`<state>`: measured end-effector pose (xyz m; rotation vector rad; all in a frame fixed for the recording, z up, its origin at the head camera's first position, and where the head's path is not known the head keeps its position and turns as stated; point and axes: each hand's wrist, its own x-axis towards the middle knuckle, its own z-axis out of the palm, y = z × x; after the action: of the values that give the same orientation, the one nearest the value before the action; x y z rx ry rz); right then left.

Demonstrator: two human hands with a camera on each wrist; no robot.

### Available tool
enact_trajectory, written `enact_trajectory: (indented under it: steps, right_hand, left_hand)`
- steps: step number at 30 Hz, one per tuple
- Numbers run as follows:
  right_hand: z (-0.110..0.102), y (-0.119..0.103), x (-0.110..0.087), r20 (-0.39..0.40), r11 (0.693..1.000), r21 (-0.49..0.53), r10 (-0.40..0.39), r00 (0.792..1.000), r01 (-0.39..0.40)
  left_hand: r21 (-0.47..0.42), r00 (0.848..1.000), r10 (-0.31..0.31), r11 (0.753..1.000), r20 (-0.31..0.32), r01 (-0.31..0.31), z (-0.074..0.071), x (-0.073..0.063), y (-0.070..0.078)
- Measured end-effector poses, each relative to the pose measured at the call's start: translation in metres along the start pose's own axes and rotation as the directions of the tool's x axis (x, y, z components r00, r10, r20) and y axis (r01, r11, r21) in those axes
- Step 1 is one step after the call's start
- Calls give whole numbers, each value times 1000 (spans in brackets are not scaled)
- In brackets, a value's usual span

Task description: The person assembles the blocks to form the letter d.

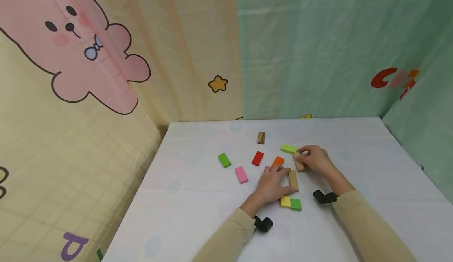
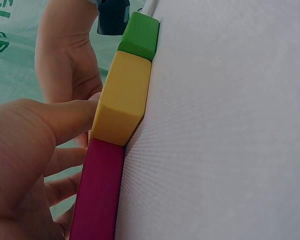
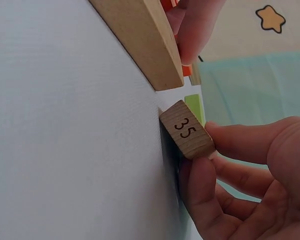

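Note:
My right hand (image 1: 316,159) pinches a plain wooden block (image 1: 299,164) between thumb and fingers; its end, marked 35 (image 3: 187,131), faces the right wrist view. Just left of it, my left hand (image 1: 270,185) has thumb and forefinger at the two ends of another plain wooden block (image 1: 293,181), which lies on the table. Below the left thumb, a yellow block (image 1: 285,202) and a green block (image 1: 295,204) sit side by side. A magenta block (image 2: 98,192) adjoins the yellow one in the left wrist view; the hand hides it from the head view.
Beyond the left hand lie an orange block (image 1: 278,161), a red block (image 1: 258,158), a pink block (image 1: 242,174) and a green block (image 1: 224,160). A lime block (image 1: 288,148) is beside the right fingertips. Farther back lies a dark wooden block (image 1: 261,138) on the white table (image 1: 170,214).

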<state>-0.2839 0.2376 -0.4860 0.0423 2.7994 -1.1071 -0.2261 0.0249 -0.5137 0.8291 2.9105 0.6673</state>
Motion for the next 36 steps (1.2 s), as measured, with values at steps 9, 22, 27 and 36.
enact_trajectory:
  steps: [9, 22, 27, 36]
  right_hand:
    - [4, -8, 2, -2, 999, 34, 2, 1000, -2]
    - [14, -13, 3, -12, 997, 72, -4, 1000, 5]
    - [17, -14, 2, 0, 997, 66, -29, 1000, 29]
    - [15, -15, 1, 72, 997, 13, -80, 994, 79]
  left_hand:
    - [11, 1000, 8, 1000, -10, -7, 0, 0, 0]
    - [12, 1000, -2, 1000, -16, 3, 0, 1, 1]
    - [16, 1000, -2, 1000, -17, 2, -1, 0, 1]
    - [21, 999, 23, 1000, -43, -22, -2, -2, 2]
